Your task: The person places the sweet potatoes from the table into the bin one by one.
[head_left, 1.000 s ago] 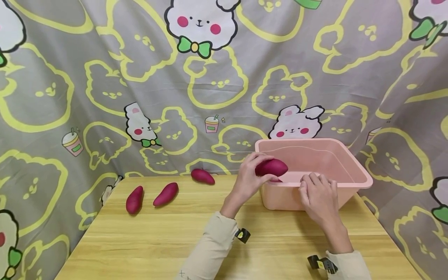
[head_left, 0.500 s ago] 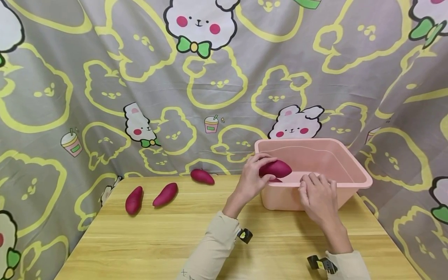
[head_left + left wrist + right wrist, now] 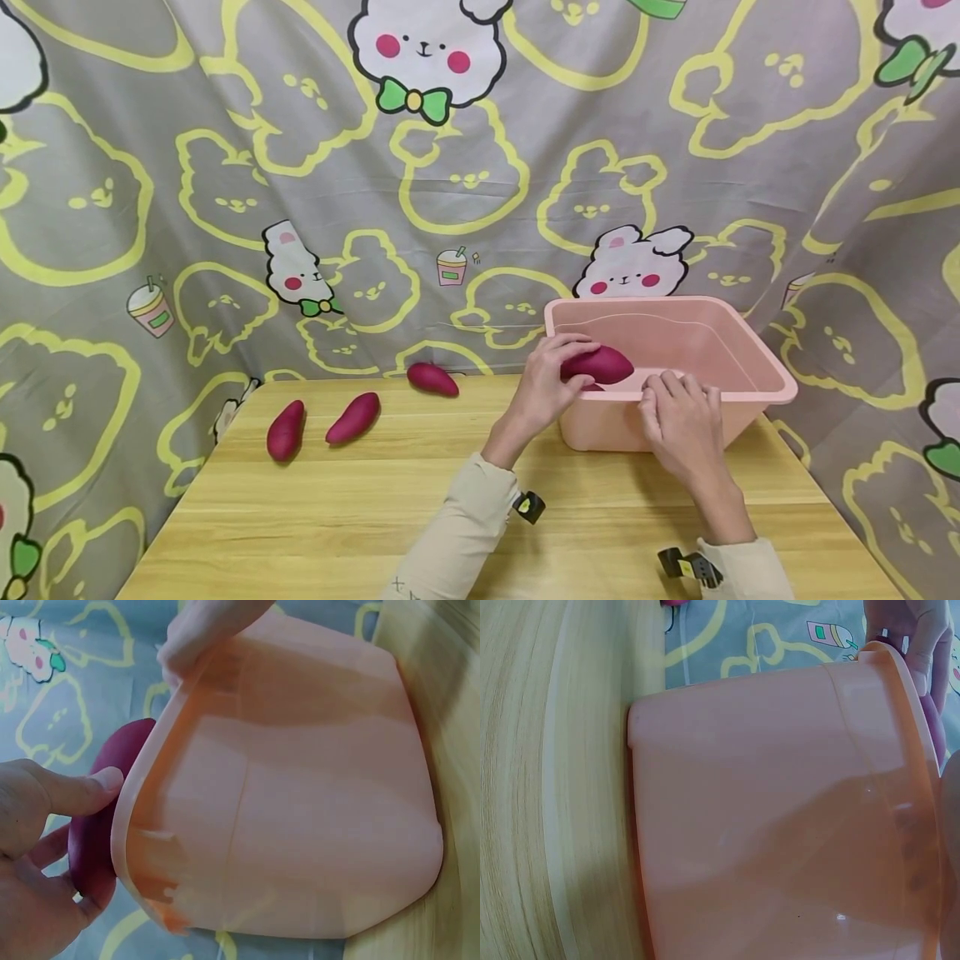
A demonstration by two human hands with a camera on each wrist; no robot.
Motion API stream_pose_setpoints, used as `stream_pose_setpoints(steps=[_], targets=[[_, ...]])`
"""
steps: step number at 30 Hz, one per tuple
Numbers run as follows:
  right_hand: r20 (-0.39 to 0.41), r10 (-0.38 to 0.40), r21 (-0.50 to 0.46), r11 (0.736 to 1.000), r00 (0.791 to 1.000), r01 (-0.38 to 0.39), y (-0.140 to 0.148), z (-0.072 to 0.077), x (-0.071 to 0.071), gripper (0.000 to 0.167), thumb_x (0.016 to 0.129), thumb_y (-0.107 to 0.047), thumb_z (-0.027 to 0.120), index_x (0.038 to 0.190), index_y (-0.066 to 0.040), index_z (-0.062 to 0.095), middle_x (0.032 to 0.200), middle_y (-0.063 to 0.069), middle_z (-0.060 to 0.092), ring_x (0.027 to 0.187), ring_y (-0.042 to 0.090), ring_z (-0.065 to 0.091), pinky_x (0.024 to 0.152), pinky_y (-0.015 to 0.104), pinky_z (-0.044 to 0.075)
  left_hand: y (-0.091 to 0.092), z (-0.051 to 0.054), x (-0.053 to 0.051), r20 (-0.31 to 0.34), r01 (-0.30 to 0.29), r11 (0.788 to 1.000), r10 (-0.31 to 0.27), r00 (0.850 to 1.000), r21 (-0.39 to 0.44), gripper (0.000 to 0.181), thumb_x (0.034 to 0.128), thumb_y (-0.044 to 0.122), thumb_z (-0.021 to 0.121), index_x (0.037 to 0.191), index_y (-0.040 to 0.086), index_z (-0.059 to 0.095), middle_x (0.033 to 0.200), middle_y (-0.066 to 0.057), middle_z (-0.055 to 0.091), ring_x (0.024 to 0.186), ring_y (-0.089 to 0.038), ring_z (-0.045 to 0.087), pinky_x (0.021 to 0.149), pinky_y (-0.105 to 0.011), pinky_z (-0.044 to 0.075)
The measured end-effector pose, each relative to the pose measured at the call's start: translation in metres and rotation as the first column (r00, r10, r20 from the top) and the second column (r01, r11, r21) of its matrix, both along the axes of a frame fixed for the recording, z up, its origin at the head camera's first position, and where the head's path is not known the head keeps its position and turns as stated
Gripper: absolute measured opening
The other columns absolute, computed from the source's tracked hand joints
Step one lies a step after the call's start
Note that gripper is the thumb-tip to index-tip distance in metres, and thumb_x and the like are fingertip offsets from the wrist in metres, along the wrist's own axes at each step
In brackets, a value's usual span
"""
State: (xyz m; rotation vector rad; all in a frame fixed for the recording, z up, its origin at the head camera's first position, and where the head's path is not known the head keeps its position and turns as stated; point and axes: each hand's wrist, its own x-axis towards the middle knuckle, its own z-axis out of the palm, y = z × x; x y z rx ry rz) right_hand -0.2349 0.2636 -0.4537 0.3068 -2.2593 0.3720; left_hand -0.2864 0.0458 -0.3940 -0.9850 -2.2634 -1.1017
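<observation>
My left hand [image 3: 542,387] holds a dark red-purple sweet potato [image 3: 607,365] at the left end of a pink plastic bin [image 3: 607,427]. In the left wrist view, thumb and fingers grip this sweet potato [image 3: 94,844] just beyond the bin's rim [image 3: 139,776]. Below it, a sliver of another sweet potato [image 3: 593,387] shows inside the bin. My right hand [image 3: 684,421] grips the middle of the bin's front rim with curled fingers. Only an edge of the right hand [image 3: 951,825] appears in the right wrist view.
On the wooden table [image 3: 315,517] to the left lie three more sweet potatoes: one at far left [image 3: 287,432], a slanted one [image 3: 353,418] and one near the back edge [image 3: 432,379]. A grey patterned curtain [image 3: 337,200] hangs behind and beside the table.
My left hand has moved a little to the right and slightly down, bringing the held sweet potato further over the bin. The right hand stays on the rim.
</observation>
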Motion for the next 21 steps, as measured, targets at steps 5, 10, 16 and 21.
stream_pose_setpoints(steps=[5, 10, 16, 21], targets=[[0.015, -0.001, 0.004, 1.0, 1.0, 0.001, -0.0004, 0.0004, 0.0003, 0.024, 0.101, -0.022, 0.04, 0.092, -0.009, 0.058, 0.09, 0.011, 0.059, 0.091, 0.038, 0.051, 0.08, 0.057, 0.033, 0.0015, -0.0002, 0.0015, -0.014, -0.003, 1.0, 0.003, 1.0, -0.012, 0.038, 0.0841, 0.009, 0.086, 0.121, 0.01, 0.077, 0.127, -0.002, 0.068, 0.121, -0.019, 0.057, 0.103, -0.026, 0.045], [0.025, -0.005, 0.002, 1.0, 1.0, 0.005, -0.0005, 0.0, 0.0006, 0.024, 0.101, -0.022, 0.04, 0.092, -0.009, 0.058, 0.09, 0.01, 0.059, 0.092, 0.038, 0.051, 0.081, 0.057, 0.033, 0.0036, -0.0019, 0.0017, -0.017, 0.006, 1.0, -0.006, 1.0, -0.021, 0.031, 0.0841, 0.006, 0.085, 0.115, 0.009, 0.078, 0.124, -0.004, 0.069, 0.119, -0.02, 0.06, 0.102, -0.026, 0.045], [0.026, -0.007, 0.003, 1.0, 1.0, 0.007, -0.0004, 0.0, 0.0006, 0.024, 0.101, -0.022, 0.039, 0.091, -0.009, 0.058, 0.09, 0.01, 0.059, 0.091, 0.038, 0.051, 0.081, 0.057, 0.033, 0.0072, -0.0043, 0.0019, 0.022, 0.037, 0.999, -0.036, 0.999, -0.029, 0.029, 0.0849, 0.004, 0.084, 0.113, 0.007, 0.078, 0.123, -0.006, 0.07, 0.118, -0.02, 0.063, 0.101, -0.022, 0.047], [0.024, -0.008, 0.007, 1.0, 1.0, 0.007, -0.0002, 0.001, 0.0009, 0.025, 0.101, -0.022, 0.039, 0.091, -0.009, 0.057, 0.089, 0.01, 0.058, 0.091, 0.039, 0.051, 0.081, 0.057, 0.033, 0.0094, -0.0066, 0.0026, 0.017, 0.038, 0.999, -0.038, 0.999, -0.038, 0.027, 0.0855, 0.004, 0.083, 0.112, 0.007, 0.078, 0.12, -0.005, 0.071, 0.115, -0.016, 0.065, 0.1, -0.02, 0.047]])
